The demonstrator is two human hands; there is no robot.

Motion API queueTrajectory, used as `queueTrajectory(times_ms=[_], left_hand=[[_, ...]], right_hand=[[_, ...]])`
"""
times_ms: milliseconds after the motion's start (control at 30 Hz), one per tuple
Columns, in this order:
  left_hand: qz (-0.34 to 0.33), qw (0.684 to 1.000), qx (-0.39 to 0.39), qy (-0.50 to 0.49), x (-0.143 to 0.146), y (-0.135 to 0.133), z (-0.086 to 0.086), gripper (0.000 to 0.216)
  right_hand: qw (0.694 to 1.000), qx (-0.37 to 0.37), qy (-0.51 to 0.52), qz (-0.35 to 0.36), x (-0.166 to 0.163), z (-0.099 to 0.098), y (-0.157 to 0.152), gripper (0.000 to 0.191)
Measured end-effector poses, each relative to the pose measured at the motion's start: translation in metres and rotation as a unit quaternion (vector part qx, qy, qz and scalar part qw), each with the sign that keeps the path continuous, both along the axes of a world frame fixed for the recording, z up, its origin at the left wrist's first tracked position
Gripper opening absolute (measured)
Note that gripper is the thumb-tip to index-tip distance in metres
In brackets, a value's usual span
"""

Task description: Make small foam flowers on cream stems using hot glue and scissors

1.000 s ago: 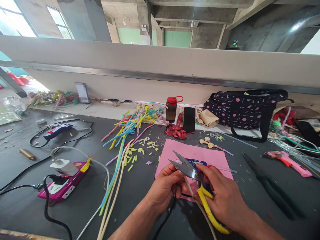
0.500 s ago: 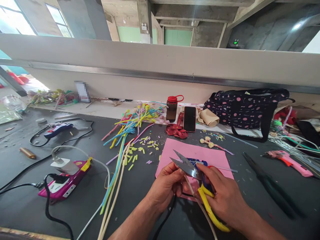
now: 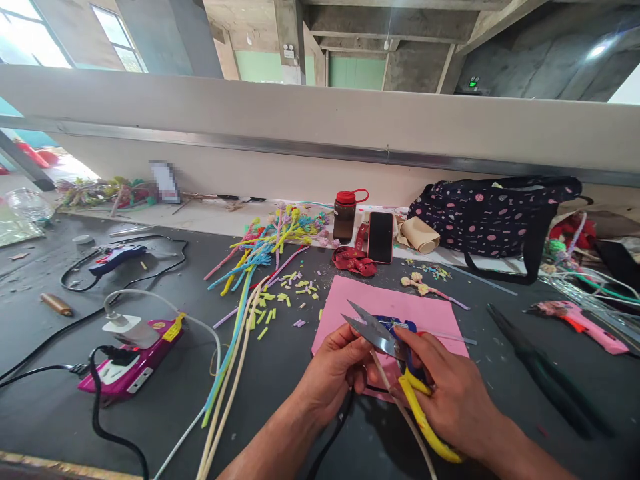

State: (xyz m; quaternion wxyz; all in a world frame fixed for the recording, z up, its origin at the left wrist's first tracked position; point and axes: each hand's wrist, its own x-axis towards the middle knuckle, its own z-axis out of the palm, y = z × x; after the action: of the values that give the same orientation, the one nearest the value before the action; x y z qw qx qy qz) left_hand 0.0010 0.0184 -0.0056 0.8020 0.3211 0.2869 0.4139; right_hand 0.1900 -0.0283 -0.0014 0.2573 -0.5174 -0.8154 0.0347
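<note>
My right hand (image 3: 443, 380) is closed round a pair of scissors (image 3: 377, 337) with yellow-covered handles. The blades are parted and point up and left, over the fingers of the other hand. My left hand (image 3: 336, 363) pinches the end of a cream pipe cleaner (image 3: 395, 390) close to the blades. The pipe cleaner runs down past the scissors to the bottom edge of the view. Under both hands lies a pink sheet (image 3: 345, 303). A blue tool (image 3: 395, 323) on the sheet is partly covered by the scissors and my right hand.
Several long pipe cleaners (image 3: 237, 360) and small cut pieces (image 3: 267, 313) lie left of the sheet. A purple power strip (image 3: 160, 353) with cords is further left. To the right are black long-nosed pliers (image 3: 545, 373) and a pink glue gun (image 3: 575, 320). A bottle (image 3: 344, 220) and phone (image 3: 381, 238) stand behind.
Hardly anything differs: the whole view has shifted very slightly. Both hands, the scissors and the pipe cleaner keep the same arrangement.
</note>
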Motion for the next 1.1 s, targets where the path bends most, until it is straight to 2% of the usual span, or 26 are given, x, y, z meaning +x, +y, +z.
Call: queueTrajectory(times_ms=[467,833,1000,1100], left_hand=[[-0.001,1.0,0.007,0.007,0.0,0.0,0.003,0.015],[0.009,1.0,0.003,0.013,-0.001,0.0,0.003,0.02],[0.014,1.0,0.006,0.003,-0.001,0.002,0.004,0.02],[0.012,1.0,0.012,0.005,-0.003,0.003,0.006,0.018]], right_hand=[[1.0,-0.016,0.005,0.013,0.003,-0.005,0.002,0.062],[1.0,0.014,0.0,0.019,0.006,-0.01,0.002,0.063],[0.999,-0.001,0.027,0.035,0.005,-0.008,0.002,0.06],[0.996,-0.044,0.072,0.027,0.003,0.001,-0.001,0.057]])
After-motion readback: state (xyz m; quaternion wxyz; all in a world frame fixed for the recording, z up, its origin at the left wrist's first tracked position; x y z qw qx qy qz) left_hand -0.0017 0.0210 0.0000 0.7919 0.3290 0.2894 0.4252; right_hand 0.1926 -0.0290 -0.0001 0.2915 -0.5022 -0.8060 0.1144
